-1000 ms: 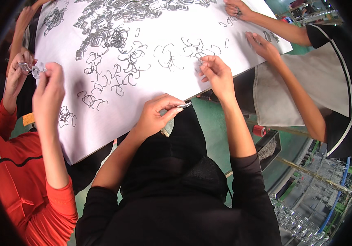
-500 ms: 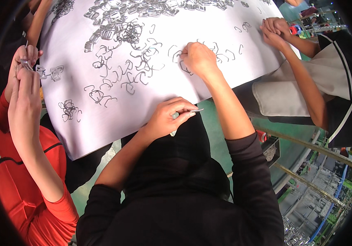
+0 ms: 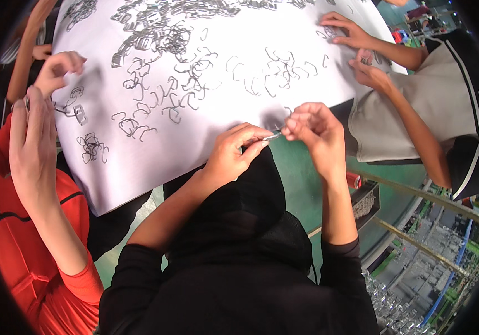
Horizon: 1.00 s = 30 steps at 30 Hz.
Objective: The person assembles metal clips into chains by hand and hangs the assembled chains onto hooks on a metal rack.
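Note:
My left hand [image 3: 234, 149] is closed at the table's near edge, pinching a small flat silver metal piece [image 3: 272, 136] between thumb and fingers. Its exact kind is mostly hidden by the fingers. Just right of it, my right hand [image 3: 322, 137] is closed too, its fingertips pinched beside the end of that piece. A thin bent wire piece [image 3: 288, 110] shows at these fingertips, largely covered. Beyond my hands, loose bent wire pieces [image 3: 173, 114] lie scattered on the white table [image 3: 156, 167], and another group of wire pieces [image 3: 284, 71] lies farther right.
Silver buckle-like metal parts [image 3: 139, 42] are heaped at the far side. At left, a person in red [image 3: 44, 240] reaches over a small wire pile [image 3: 91, 148]. Another person's hands [image 3: 357, 39] work at right. A railing [image 3: 418, 195] and a bin [image 3: 365, 204] stand lower right.
My right hand has come back from the wire pieces on the table to my left hand. My left hand stays nearly in place, slightly raised. The neighbours' hands have moved apart.

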Each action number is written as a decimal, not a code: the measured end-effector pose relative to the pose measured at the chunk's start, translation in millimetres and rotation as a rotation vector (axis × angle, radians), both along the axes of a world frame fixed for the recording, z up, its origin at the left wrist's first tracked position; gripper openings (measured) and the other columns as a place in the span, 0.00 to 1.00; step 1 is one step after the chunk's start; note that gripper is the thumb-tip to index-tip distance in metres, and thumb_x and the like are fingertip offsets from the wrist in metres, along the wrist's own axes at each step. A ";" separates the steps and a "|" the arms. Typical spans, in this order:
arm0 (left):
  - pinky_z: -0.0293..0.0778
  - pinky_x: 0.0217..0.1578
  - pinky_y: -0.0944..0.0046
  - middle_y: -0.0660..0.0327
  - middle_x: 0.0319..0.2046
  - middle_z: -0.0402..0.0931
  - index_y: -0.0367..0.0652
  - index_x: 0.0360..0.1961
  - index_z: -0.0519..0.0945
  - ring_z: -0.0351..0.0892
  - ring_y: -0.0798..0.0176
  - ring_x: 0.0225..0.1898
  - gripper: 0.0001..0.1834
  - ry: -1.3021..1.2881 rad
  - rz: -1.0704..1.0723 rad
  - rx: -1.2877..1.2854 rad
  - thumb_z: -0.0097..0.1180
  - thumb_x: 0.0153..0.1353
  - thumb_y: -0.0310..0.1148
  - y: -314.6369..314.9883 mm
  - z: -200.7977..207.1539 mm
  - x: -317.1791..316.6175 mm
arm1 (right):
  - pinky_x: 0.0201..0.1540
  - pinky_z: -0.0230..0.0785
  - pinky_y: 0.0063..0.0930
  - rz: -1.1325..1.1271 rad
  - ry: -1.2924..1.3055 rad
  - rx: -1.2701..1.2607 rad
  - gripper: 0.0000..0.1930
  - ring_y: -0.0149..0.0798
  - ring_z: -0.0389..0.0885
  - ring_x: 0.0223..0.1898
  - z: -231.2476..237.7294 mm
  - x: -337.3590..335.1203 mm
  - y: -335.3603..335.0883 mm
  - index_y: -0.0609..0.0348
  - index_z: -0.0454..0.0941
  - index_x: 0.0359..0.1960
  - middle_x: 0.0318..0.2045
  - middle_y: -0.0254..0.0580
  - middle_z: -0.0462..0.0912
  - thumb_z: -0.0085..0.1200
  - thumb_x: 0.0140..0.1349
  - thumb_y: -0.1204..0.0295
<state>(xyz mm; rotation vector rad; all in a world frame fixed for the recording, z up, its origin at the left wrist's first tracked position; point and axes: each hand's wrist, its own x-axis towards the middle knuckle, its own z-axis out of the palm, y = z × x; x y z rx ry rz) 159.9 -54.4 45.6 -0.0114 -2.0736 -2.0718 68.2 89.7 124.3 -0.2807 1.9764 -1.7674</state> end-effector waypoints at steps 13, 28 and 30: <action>0.79 0.35 0.70 0.57 0.35 0.79 0.37 0.41 0.79 0.81 0.68 0.34 0.12 0.049 0.025 0.016 0.54 0.55 0.17 31.5 27.3 -19.9 | 0.35 0.76 0.21 -0.375 -0.002 -0.251 0.07 0.30 0.80 0.30 -4.7 39.2 31.0 0.64 0.68 0.34 0.30 0.42 0.79 0.54 0.57 0.83; 0.72 0.36 0.68 0.59 0.39 0.78 0.40 0.51 0.73 0.76 0.67 0.39 0.15 0.320 0.046 -0.163 0.48 0.63 0.27 45.4 58.9 -106.9 | 0.35 0.74 0.23 -0.599 0.884 -0.141 0.12 0.32 0.78 0.31 148.8 50.1 85.7 0.68 0.72 0.45 0.35 0.45 0.79 0.52 0.57 0.82; 0.72 0.36 0.66 0.58 0.37 0.78 0.40 0.45 0.76 0.77 0.64 0.38 0.11 0.359 -0.041 -0.320 0.48 0.62 0.27 59.1 48.9 -120.6 | 0.36 0.74 0.21 -0.606 1.013 -0.106 0.16 0.32 0.79 0.34 184.8 56.3 107.3 0.71 0.71 0.49 0.39 0.48 0.78 0.51 0.59 0.81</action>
